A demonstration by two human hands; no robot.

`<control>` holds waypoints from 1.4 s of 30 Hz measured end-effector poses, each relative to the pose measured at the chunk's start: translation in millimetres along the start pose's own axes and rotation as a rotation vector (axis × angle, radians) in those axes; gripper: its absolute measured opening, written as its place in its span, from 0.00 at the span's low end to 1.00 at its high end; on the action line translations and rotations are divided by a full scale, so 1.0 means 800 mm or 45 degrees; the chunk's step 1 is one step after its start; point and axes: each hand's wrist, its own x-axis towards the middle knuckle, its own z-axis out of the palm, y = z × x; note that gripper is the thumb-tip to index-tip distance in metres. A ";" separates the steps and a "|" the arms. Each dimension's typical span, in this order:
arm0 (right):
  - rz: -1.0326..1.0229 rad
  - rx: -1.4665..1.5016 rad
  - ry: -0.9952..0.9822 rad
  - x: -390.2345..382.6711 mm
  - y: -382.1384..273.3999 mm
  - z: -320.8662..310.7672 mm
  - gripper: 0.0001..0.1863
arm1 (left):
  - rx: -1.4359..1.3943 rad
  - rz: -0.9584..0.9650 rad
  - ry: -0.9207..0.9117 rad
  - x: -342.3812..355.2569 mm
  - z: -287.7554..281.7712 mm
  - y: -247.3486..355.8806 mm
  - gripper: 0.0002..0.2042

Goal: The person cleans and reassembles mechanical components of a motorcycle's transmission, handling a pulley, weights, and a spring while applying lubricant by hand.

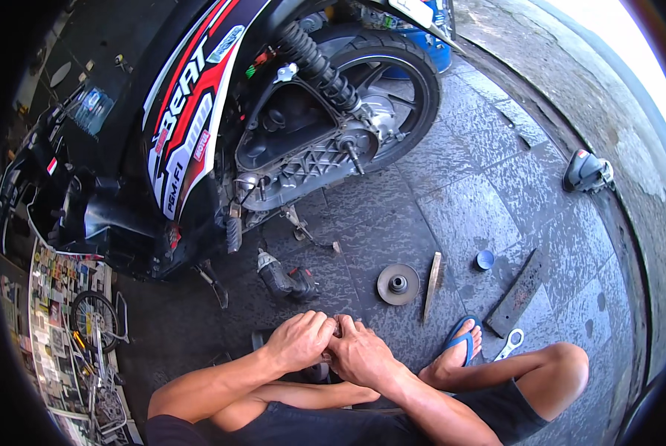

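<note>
Over my crossed legs, my left hand (300, 340) and my right hand (364, 357) are pressed together. The fingers of both are closed round a small dark, brownish part, mostly covered by them, and I cannot make out its kind. Just beyond the left hand, a cordless power driver (279, 279) lies on the floor. Ahead and to the right of the hands rests a round metal pulley disc (388, 291) with a raised hub. A thin wooden stick (432, 288) lies beside the disc.
A scooter (199, 126) stands ahead, its transmission case (288, 141) uncovered near the rear wheel (430, 97). To the right lie a blue cap (485, 260), a dark flat bar (517, 293) and a pale ring-ended wrench (510, 344). A grey-black object (587, 172) sits near the floor's edge.
</note>
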 end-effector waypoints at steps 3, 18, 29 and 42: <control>0.164 0.213 0.096 -0.001 0.005 -0.021 0.14 | -0.248 -0.180 0.042 0.017 0.006 -0.003 0.23; 0.256 1.444 1.742 -0.088 0.111 -0.194 0.17 | -0.568 -0.572 0.222 0.196 0.138 -0.030 0.33; 0.311 1.550 1.676 -0.072 0.123 -0.180 0.15 | -0.487 -0.575 -0.010 0.230 0.170 -0.015 0.33; 0.421 1.637 1.589 -0.054 0.117 -0.180 0.18 | -0.545 -0.394 0.024 0.222 0.177 -0.040 0.31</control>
